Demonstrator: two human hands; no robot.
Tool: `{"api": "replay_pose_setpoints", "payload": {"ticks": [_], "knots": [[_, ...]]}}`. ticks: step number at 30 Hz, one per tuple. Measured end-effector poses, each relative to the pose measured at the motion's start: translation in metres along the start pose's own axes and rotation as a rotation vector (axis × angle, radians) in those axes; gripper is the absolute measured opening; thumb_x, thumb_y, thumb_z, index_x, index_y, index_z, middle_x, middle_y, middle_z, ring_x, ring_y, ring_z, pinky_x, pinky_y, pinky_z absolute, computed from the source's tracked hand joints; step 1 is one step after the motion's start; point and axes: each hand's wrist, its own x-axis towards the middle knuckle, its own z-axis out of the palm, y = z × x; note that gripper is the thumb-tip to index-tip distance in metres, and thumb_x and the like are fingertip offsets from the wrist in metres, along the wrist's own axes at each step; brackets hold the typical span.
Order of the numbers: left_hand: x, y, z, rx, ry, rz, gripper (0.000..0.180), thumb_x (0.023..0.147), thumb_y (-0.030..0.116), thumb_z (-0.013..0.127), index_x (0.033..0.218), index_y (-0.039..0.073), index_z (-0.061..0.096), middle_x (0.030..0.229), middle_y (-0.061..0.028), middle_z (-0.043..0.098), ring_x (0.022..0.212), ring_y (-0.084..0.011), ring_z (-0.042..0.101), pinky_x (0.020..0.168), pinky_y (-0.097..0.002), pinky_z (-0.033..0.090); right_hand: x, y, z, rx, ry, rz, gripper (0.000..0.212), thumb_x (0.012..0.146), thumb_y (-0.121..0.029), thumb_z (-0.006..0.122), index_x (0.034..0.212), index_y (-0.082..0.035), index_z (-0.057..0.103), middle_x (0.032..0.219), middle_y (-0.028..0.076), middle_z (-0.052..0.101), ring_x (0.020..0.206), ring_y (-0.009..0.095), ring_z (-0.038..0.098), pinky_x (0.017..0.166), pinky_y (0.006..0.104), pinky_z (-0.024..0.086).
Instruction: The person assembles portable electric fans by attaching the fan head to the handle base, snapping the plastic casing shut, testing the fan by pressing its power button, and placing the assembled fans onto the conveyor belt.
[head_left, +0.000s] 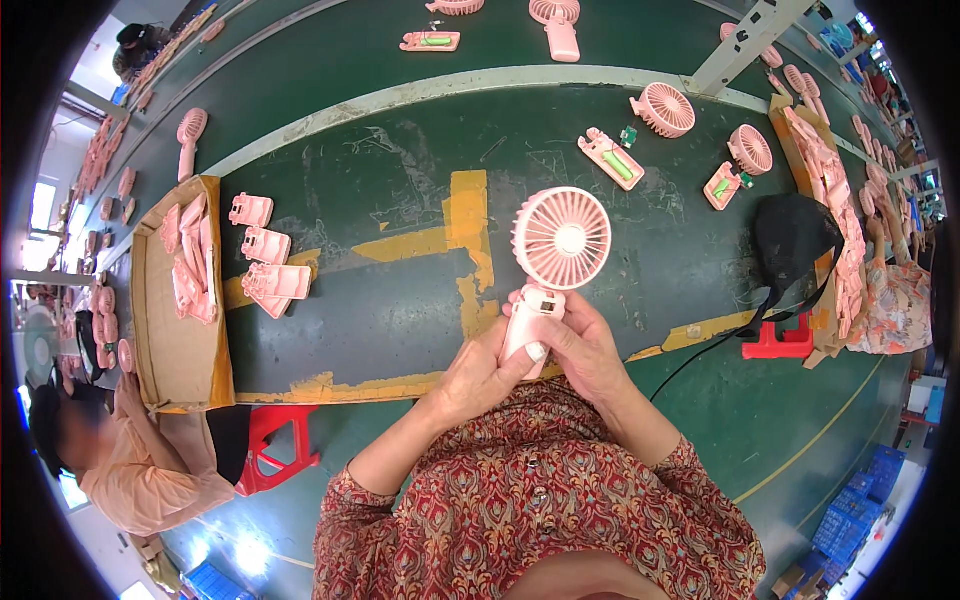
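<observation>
A pink handheld fan stands upright between my hands over the near part of the bench, its round grille facing up toward me. My left hand is closed around the left side of the fan's handle, thumb across its lower front. From the other side my right hand wraps the handle, its thumb pressing on the front below a small dark opening. The fingers behind the handle are partly hidden.
Pink handle shells lie left, beside a cardboard box of pink parts. Opened fans with green batteries lie at right, near a black bag. Beyond a pale rail runs a green belt carrying fans. Co-workers sit on both sides.
</observation>
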Motion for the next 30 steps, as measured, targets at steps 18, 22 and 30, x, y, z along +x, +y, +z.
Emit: {"api": "replay_pose_setpoints", "payload": {"ticks": [18, 22, 30], "knots": [[-0.006, -0.001, 0.012, 0.275, 0.194, 0.316, 0.035, 0.083, 0.02, 0.06, 0.088, -0.012, 0.05, 0.063, -0.0211, 0.06, 0.053, -0.0365, 0.061, 0.048, -0.042, 0.049, -0.008, -0.006, 0.015, 0.136, 0.101, -0.019, 0.037, 0.086, -0.011, 0.061, 0.118, 0.001, 0.047, 0.111, 0.015, 0.057, 0.104, 0.023, 0.057, 0.094, 0.0374, 0.046], [-0.003, 0.005, 0.009, 0.156, 0.146, 0.147, 0.034, 0.087, 0.022, 0.057, 0.091, -0.011, 0.05, 0.067, -0.022, 0.061, 0.061, -0.0349, 0.064, 0.054, -0.041, 0.05, 0.002, -0.006, 0.012, 0.034, 0.078, 0.027, 0.039, 0.087, -0.012, 0.061, 0.121, 0.0, 0.045, 0.115, 0.014, 0.056, 0.107, 0.021, 0.056, 0.094, 0.0354, 0.046], [0.0, -0.008, 0.004, -0.27, 0.0, -0.018, 0.028, 0.096, 0.026, 0.047, 0.094, -0.001, 0.051, 0.069, -0.0034, 0.055, 0.06, -0.0108, 0.054, 0.055, -0.0278, 0.047, 0.007, -0.014, 0.014, -0.066, -0.037, 0.008, 0.04, 0.09, -0.015, 0.056, 0.125, 0.0, 0.042, 0.121, 0.015, 0.055, 0.112, 0.021, 0.054, 0.095, 0.0352, 0.045]]}}
